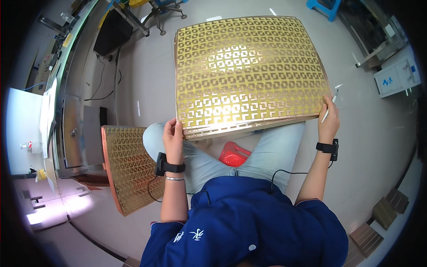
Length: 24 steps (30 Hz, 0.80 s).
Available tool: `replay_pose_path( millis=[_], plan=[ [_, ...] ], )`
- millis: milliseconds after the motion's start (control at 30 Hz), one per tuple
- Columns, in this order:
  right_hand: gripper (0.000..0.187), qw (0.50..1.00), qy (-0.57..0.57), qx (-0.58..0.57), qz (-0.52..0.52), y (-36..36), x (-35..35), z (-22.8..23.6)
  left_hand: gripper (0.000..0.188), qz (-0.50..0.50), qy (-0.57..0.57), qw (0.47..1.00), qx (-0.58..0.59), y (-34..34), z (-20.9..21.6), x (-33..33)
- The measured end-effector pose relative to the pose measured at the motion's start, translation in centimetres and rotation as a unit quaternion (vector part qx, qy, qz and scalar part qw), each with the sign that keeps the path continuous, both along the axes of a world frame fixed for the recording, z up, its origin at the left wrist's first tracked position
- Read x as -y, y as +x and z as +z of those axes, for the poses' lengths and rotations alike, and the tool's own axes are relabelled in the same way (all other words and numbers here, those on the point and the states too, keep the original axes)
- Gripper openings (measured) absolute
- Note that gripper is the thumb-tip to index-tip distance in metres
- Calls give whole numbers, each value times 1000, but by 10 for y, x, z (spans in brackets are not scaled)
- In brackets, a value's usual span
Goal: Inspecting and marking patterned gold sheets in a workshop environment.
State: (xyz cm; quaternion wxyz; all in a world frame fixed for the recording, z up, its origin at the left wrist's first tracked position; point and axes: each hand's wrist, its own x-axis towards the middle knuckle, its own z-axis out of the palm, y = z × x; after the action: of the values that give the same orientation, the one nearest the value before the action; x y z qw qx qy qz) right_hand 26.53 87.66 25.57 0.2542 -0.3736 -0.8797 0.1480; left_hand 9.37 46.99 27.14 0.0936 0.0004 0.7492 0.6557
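A stack of large yellow circuit board panels [253,71] with a repeating copper pattern lies in front of me, its near edge over my thighs. What bears its far part is hidden. My left hand [172,133] grips the near left corner, thumb on top and fingers at the side. At the near right corner, my right hand [329,118] holds the edge. A slim white pen-shaped tool [329,107] with a dark tip is also held in that hand, pointing up and away. Light glares off the top panel.
More patterned panels [131,167] lean upright left of my leg. A red stool [235,154] shows between my thighs. Along the left runs a workbench [66,66] with a drawer cabinet. A white box [397,76] and brown blocks [367,236] stand at right.
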Motion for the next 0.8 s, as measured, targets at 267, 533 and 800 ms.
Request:
replay_pose_path(
  millis=[267, 533, 800],
  plan=[
    [27, 1000, 29, 0, 2, -1, 3, -4, 30, -20, -460, 856, -235, -19, 25, -18],
    [23, 998, 62, 11, 28, -3, 3, 7, 39, -19, -141, 989, 37, -36, 24, -7],
    [23, 987, -109, -99, 63, 6, 1, 22, 36, -3, -184, 980, 80, -9, 35, 67]
  ],
)
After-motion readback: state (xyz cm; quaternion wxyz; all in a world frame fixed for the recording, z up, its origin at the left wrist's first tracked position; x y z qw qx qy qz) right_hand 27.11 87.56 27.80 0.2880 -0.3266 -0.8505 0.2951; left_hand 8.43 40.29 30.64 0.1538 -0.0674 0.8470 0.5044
